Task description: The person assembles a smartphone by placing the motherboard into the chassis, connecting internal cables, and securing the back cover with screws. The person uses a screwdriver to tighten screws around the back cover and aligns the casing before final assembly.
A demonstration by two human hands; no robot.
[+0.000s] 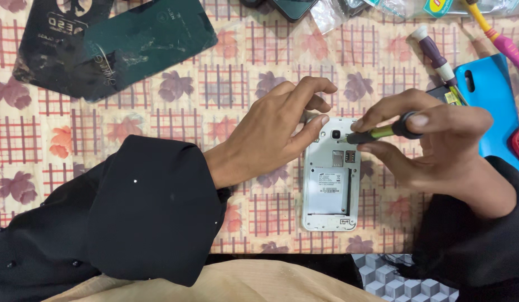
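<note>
1. A white phone (331, 182) lies face down near the front edge of the table (159, 112), its back cover off and the battery bay bare.
2. The left hand (270, 134) rests on the phone's upper left corner; thumb and forefinger press against that edge, the other fingers curled loosely above it.
3. The right hand (432, 142) pinches a small green-and-black screwdriver (382, 132) between thumb and fingers, lying nearly flat, its tip at the phone's top right, beside the camera hole.
4. The tip itself is hidden under the fingers, so I cannot tell whether it sits in a screw.
5. Black sleeves (147, 212) cover both wrists.
6. To the right lies a blue phone case (491, 100), cut off by the frame, with a purple-handled screwdriver (435, 56) just above it.
7. At the far left, two dark phone covers (114, 39) overlap, partly out of view.
8. Between those covers and the hands, the leaf-patterned cloth lies open; in front, the phone is close to the table's edge.
</note>
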